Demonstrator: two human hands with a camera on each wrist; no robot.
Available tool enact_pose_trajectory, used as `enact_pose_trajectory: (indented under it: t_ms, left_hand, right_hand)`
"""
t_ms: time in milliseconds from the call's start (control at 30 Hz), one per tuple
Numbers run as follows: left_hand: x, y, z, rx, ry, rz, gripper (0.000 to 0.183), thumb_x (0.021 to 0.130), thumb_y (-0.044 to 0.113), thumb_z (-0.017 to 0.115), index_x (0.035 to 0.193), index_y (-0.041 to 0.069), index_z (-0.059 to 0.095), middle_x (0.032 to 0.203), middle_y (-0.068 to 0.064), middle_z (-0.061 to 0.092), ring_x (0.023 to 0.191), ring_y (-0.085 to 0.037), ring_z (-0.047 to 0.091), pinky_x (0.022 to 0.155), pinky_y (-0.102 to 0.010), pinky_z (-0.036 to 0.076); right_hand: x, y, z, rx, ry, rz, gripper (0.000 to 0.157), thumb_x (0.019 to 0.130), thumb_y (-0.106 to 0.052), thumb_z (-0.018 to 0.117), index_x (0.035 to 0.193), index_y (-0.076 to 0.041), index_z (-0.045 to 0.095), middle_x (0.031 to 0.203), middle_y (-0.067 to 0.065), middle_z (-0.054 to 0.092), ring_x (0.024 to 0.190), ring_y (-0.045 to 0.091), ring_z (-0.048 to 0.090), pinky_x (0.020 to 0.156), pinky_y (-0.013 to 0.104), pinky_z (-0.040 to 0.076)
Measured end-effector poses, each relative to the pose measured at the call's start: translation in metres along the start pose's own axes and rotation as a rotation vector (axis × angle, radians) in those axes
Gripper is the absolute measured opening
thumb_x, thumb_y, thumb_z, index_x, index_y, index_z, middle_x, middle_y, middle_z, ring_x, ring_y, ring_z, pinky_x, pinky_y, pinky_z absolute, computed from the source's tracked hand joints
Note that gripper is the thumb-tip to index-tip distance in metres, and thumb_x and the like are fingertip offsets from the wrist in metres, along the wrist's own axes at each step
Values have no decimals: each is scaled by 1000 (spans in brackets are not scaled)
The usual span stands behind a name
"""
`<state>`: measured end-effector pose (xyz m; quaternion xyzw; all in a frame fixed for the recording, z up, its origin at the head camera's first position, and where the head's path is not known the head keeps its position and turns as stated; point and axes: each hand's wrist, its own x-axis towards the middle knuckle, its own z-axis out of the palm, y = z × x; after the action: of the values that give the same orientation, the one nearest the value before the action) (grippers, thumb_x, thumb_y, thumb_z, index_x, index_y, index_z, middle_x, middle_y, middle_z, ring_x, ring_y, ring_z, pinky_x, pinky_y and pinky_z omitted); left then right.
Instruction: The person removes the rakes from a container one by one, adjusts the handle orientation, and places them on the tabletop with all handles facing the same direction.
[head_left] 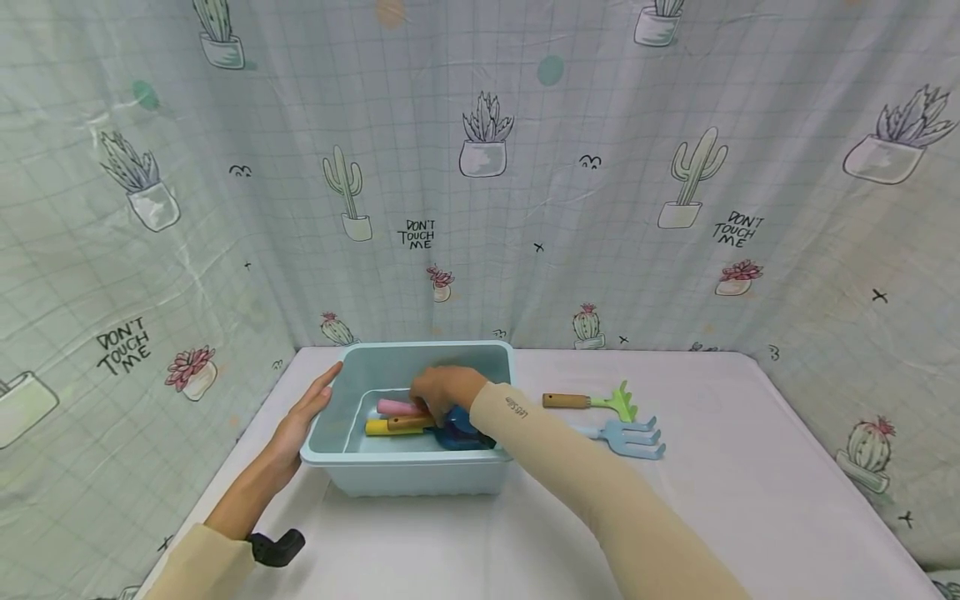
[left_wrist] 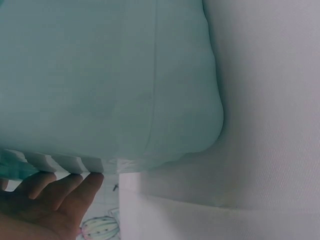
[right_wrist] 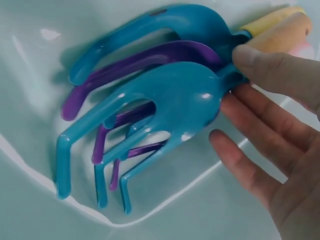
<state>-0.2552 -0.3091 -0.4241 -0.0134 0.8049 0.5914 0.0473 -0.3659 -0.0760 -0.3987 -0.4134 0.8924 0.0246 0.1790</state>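
Observation:
A pale blue plastic bin [head_left: 416, 472] stands on the table with garden tools inside. My left hand [head_left: 300, 421] rests along its left side, fingers extended against the wall near the rim. Inside the bin, my right hand [right_wrist: 280, 125] pinches a blue hand rake [right_wrist: 175, 97] at its neck, thumb on top and fingers beneath; its handle is wooden [head_left: 411, 422]. Under that rake lie a purple hand rake [right_wrist: 150, 58] and another blue tool [right_wrist: 197, 20]. Beside the wooden handle are a yellow handle [head_left: 377, 427] and a pink handle [head_left: 396, 407].
Right of the bin, a green hand rake [head_left: 619, 403] with a wooden handle lies on the white table [head_left: 750, 483]. Nearer me is a light blue hand rake [head_left: 630, 438], its handle hidden behind my right sleeve. A cactus-print curtain [head_left: 480, 275] surrounds the table's back and sides.

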Motion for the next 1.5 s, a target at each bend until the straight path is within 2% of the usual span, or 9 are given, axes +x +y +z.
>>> enact_pose_trajectory:
  t_ms: [267, 633, 800, 1067, 1367, 1500]
  left_hand:
    - [-2, 5, 1, -6, -4, 8, 53, 103, 50, 26, 153, 43, 11, 164, 3, -4, 150, -36, -6, 110, -72, 1]
    - [-1, 0, 1, 12, 4, -4, 51, 102, 53, 25, 151, 48, 11, 164, 3, -4, 150, -38, -4, 109, -73, 5]
    - [-1, 1, 1, 0, -4, 15, 51, 103, 52, 25, 152, 46, 11, 164, 2, -4, 150, -38, -5, 109, -73, 4]
    - [-1, 2, 1, -4, -9, 4, 51, 102, 53, 25, 151, 47, 11, 164, 3, -4, 150, -37, -5, 110, -72, 6]
    - [-2, 2, 2, 6, -11, 5, 52, 102, 53, 24, 152, 47, 9, 164, 3, -6, 149, -38, -6, 109, -74, 5]
    - [-1, 1, 0, -7, -25, 7, 52, 102, 53, 24, 152, 46, 9, 164, 3, -6, 150, -38, -7, 110, -72, 4]
  right_hand:
    - [-3, -4, 1, -59, 4, 7, 20, 82, -14, 77, 97, -21, 66, 87, -6, 61, 82, 14, 55, 74, 27, 49]
    - [-1, 3, 0, -6, 2, -19, 20, 83, -18, 76, 97, -24, 63, 89, -8, 60, 83, 13, 54, 74, 27, 48]
    - [0, 6, -5, 3, 21, -29, 24, 82, -23, 77, 100, -23, 61, 89, -8, 60, 79, 12, 53, 68, 24, 48]
    - [-6, 3, -16, 47, 32, -72, 29, 79, -20, 78, 102, -22, 59, 91, -6, 60, 72, 11, 55, 59, 21, 47]
    - [-16, -6, -34, 9, 86, -147, 33, 79, -21, 80, 103, -23, 57, 89, -7, 61, 76, 12, 53, 62, 22, 46]
    - [-25, -9, -44, -18, 113, -152, 34, 78, -17, 79, 101, -25, 55, 87, -8, 61, 74, 12, 52, 60, 23, 44]
